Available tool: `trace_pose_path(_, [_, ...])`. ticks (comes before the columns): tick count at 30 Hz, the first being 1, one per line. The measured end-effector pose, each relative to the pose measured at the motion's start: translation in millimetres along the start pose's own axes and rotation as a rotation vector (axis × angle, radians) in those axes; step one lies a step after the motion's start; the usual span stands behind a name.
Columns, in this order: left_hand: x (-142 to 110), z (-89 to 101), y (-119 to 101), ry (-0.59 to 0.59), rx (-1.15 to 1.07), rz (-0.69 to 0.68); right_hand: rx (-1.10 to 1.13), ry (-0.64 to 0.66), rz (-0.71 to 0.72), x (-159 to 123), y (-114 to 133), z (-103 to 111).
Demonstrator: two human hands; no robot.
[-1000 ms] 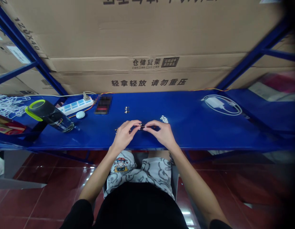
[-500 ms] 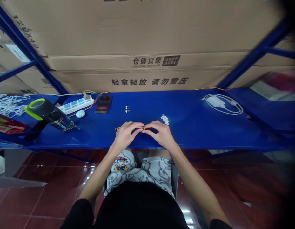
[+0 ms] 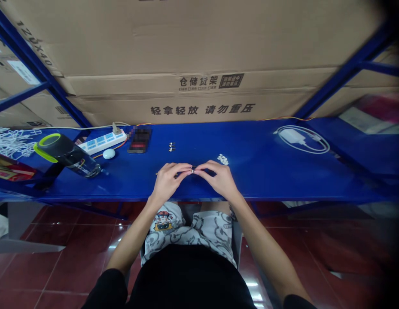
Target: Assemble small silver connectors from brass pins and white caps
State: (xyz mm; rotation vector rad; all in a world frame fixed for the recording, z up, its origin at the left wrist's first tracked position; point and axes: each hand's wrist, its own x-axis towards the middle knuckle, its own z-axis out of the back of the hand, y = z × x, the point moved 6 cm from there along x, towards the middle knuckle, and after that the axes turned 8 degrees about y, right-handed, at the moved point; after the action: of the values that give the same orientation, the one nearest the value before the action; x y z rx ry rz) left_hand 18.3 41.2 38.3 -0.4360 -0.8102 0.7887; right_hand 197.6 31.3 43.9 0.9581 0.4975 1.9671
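Note:
My left hand (image 3: 167, 178) and my right hand (image 3: 220, 178) meet over the blue shelf top, fingertips pinched together. Between them is a small part (image 3: 192, 171), whitish with a thin dark piece; its exact kind is too small to make out. Both hands are closed on it. Right of my right hand lies a pile of small white pieces (image 3: 223, 159). Farther back, a few small pin-like parts with white collars (image 3: 172, 146) lie in a short column. A bit of a brass-coloured piece (image 3: 156, 174) shows beside my left hand, which hides the others.
On the left stand a power strip (image 3: 104, 141), a dark bottle (image 3: 68, 154) lying tilted, a pale round object (image 3: 109, 153) and a dark blurred-out item (image 3: 140, 139). A white charger with coiled cable (image 3: 296, 137) lies right. Large cardboard boxes (image 3: 199, 51) wall the back.
Both hands have risen slightly away from my body, still pinching the small part. The whitish piece between the fingertips shows a little more now. The left hand covers more of the brass-coloured pieces.

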Motion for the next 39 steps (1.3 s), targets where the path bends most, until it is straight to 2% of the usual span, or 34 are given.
trace_pose_path(3, [0.9,3.2,-0.1,-0.021,0.046,0.046,-0.053,0.013,-0.034,0.9,-4.1,-1.1])
trace_pose_path(6, [1.6,6.9,-0.3,-0.047,0.12,0.106,-0.147,-0.056,-0.125,1.1,-14.7,1.4])
trace_pose_path(8, [2.3,4.8,-1.1,-0.009,0.191,0.119,-0.248,-0.083,-0.181,2.6,-20.8,1.4])
trace_pose_path(11, [2.8,-1.7,-0.9,0.073,0.296,0.126,-0.407,-0.045,-0.225,8.9,-25.1,-3.8])
trace_pose_path(16, [1.8,-5.7,1.1,0.098,0.373,0.149,-0.453,0.028,-0.204,19.0,-24.3,-11.5])
trace_pose_path(27, [0.6,-9.9,5.5,0.131,0.417,0.162,-0.402,0.038,-0.127,13.1,-27.2,-16.0])
trace_pose_path(34, [-0.6,-11.5,5.7,0.141,0.437,0.141,-0.386,0.061,-0.128,10.1,-23.9,-12.7])
trace_pose_path(39, [-0.7,-13.1,4.0,0.15,0.454,0.118,-0.513,0.108,-0.133,-2.3,-18.9,-9.9])
